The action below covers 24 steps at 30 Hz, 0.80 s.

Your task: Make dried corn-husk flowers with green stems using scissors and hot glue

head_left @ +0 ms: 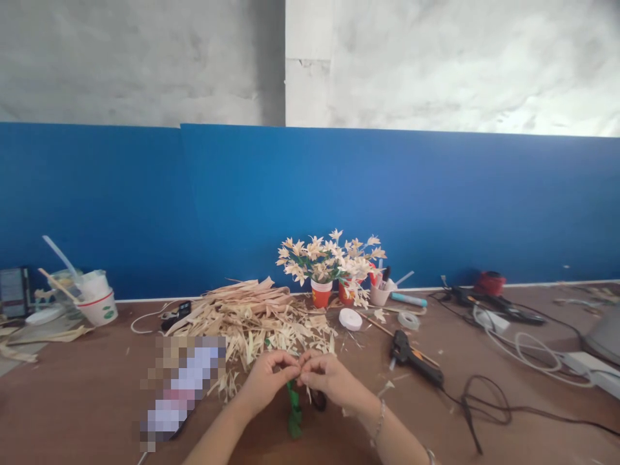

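Note:
My left hand (pixel 271 378) and my right hand (pixel 327 374) meet at the front middle of the table, fingertips pinched together. What lies between the fingertips is too small to make out. A green strip (pixel 294 410) hangs below the left fingertips. Just beyond both hands spreads a pile of pale dried husk strips and pieces (pixel 247 316). A dark round object (pixel 318 400) shows partly beneath my right hand.
Pale flowers (pixel 334 258) stand in red cups (pixel 320 295) at the back. A black glue gun (pixel 416 361) with its cable lies to the right. The blurred-out phone (pixel 186 387) is at left, a white paper bowl (pixel 99 309) farther left.

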### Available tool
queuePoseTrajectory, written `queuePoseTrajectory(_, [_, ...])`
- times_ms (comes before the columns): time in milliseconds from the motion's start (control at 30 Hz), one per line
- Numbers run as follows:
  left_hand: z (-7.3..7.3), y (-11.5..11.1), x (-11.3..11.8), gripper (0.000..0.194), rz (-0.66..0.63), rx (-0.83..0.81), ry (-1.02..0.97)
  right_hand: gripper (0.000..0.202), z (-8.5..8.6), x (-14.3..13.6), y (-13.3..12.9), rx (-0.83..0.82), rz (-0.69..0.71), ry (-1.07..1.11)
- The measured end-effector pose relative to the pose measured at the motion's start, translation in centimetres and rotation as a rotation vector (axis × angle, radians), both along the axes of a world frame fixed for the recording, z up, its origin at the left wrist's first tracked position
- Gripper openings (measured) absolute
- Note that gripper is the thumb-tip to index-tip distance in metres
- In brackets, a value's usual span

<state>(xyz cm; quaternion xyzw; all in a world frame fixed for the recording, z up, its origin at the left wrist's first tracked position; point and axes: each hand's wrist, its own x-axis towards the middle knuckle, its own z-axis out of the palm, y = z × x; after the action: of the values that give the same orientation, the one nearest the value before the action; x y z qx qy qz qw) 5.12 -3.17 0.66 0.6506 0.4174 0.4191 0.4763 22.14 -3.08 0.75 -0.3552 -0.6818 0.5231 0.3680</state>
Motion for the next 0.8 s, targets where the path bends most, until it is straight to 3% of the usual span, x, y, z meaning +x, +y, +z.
queuePoseTrajectory(133, [0.0,-0.1,0.2,0.014,0.045,0.039,0.061,0.017,-0.4,-0.3,0.2,0.051,-0.096,-0.079])
queuePoseTrajectory(267, [-0.1,-0.1,0.4,0.013,0.088,0.041,0.104,0.001,-0.6,-0.8,0.0,0.246,-0.276,-0.199])
queuePoseTrajectory(367, [-0.1,0.1,0.4,0.013,0.089,0.007,0.108,0.008,-0.6,-0.8,-0.1,0.311,-0.310,-0.219])
queuePoseTrajectory(667, [-0.3,0.4,-0.4,0.013,-0.037,-0.124,-0.040,0.012,-0.9,-0.4,0.3,0.033,-0.166,-0.009])
queuePoseTrajectory(800, [-0.7,0.5,-0.3,0.013,-0.023,-0.114,-0.168,0.021,-1.2,-0.5,0.4,-0.054,-0.118,0.097])
